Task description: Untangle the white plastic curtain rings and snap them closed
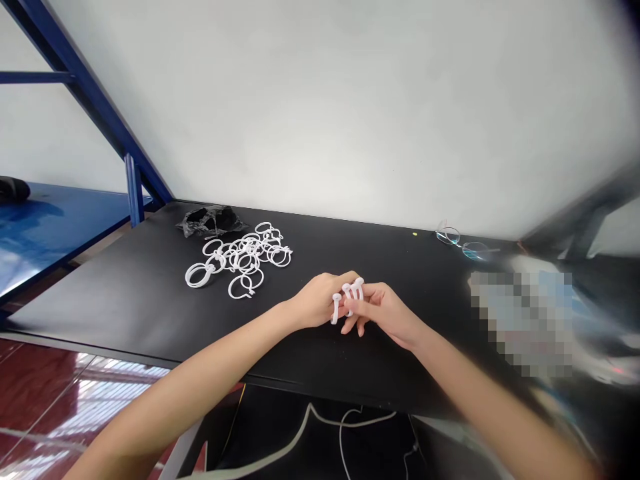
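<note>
A pale wall [310, 100] rises behind a black counter [125, 280], which spreads across the middle of the view. Glossy red floor [45, 373] shows below the counter's front left edge. A blue metal frame [95, 93] slants down to the back left corner, and past the left edge lies a blue surface [75, 207] with a dark object [14, 189] on it, cut off by the view.

Near the right end is a pale heap [523, 323], smeared and partly pixelated, so any print on it cannot be read. The right forearm extends between it and the front edge.

The left hand [320, 300] and right hand [385, 313] meet over the front half of the counter, right of its middle. Both are narrow, closed on a few white rings [356, 291]; the right thumb and fingers pinch a cluster, while one ring stands a little apart against the left hand. Which finger bears each ring is hard to tell.

A loose pile of white rings [250, 248] overlaps left of the hands, toward the back left corner. Just behind it, near the back edge, a crumpled black bag [215, 220] touches or nearly touches the pile. Pale cables [302, 430] loop below the front edge. What look like thin-framed glasses [449, 235] rest by the back edge, toward the right, with a yellow-green speck [415, 234] left of them.
</note>
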The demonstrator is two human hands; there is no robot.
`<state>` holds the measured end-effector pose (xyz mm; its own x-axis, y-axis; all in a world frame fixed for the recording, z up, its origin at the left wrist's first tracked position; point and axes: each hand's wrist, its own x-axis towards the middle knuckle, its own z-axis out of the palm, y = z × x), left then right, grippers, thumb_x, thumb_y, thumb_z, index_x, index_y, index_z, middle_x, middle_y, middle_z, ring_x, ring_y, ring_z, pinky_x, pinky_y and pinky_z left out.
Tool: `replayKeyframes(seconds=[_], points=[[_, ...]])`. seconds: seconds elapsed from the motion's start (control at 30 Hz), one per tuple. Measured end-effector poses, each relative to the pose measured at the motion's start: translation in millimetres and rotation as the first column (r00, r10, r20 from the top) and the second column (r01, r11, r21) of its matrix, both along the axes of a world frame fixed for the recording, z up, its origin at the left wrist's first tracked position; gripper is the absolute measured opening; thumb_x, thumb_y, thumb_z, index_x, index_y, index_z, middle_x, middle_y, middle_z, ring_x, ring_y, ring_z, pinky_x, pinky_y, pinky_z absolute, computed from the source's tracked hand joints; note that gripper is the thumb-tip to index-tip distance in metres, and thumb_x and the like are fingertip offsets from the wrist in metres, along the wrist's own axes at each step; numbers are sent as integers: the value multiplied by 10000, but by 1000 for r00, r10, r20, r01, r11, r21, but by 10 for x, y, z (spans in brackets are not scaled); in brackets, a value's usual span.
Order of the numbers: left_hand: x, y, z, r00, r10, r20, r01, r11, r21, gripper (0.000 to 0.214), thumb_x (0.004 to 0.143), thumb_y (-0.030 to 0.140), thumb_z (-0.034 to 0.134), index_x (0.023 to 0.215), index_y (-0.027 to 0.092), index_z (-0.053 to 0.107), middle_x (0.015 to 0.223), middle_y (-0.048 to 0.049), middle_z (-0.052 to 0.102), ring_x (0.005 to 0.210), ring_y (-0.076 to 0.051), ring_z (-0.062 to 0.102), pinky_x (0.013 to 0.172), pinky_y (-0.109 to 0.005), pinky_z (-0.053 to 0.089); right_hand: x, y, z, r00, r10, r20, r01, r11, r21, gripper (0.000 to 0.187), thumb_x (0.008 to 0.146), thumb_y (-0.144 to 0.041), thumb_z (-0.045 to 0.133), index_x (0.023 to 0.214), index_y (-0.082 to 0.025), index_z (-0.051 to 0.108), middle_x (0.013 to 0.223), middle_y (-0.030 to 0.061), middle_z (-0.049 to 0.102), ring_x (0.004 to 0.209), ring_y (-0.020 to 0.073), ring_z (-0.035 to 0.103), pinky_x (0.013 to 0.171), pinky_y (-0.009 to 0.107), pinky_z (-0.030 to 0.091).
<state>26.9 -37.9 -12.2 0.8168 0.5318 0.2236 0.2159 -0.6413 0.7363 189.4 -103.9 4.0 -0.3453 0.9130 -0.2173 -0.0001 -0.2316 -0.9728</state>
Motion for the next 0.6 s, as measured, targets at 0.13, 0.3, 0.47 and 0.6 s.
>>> replayKeyframes(seconds=[0.13, 0.3, 0.47, 0.6], points=[[-8, 25, 8, 989, 80, -120, -65, 990, 127, 123, 825, 188, 538, 919, 185, 459, 673, 31, 578, 543, -127, 527, 502, -210, 317, -16, -3, -24, 998, -9, 65, 3, 996, 87, 285, 707, -357, 811, 825, -139, 671, 656, -28, 623, 442, 62, 557, 450, 193, 464], [-23, 63, 12, 973, 171, -157, -124, 955, 271, 49, 895, 220, 463, 882, 183, 493, 609, 36, 518, 504, -121, 466, 502, -223, 272, -75, -5, -32, 997, -4, 76, -8, 988, 157, 336, 861, -456, 639, 722, -160, 560, 528, -84, 453, 367, 34, 393, 439, 218, 489], [-31, 65, 48, 995, 17, 98, -14, 999, -32, 162, 896, 203, 440, 775, 157, 538, 616, 33, 535, 531, -80, 490, 533, -188, 361, -137, -74, -59, 998, -35, 59, 18, 962, 271, 392, 953, -481, 475, 691, -189, 484, 505, -89, 395, 345, 45, 381, 429, 228, 462], [-4, 15, 66, 975, -4, 220, 80, 938, -338, 229, 909, 288, 457, 832, 132, 605, 607, 12, 569, 494, -82, 529, 487, -184, 406, -148, -161, -62, 996, -67, 62, 37, 917, 398, 390, 953, -480, 470, 683, -199, 500, 462, -89, 353, 349, 71, 391, 405, 235, 417]])
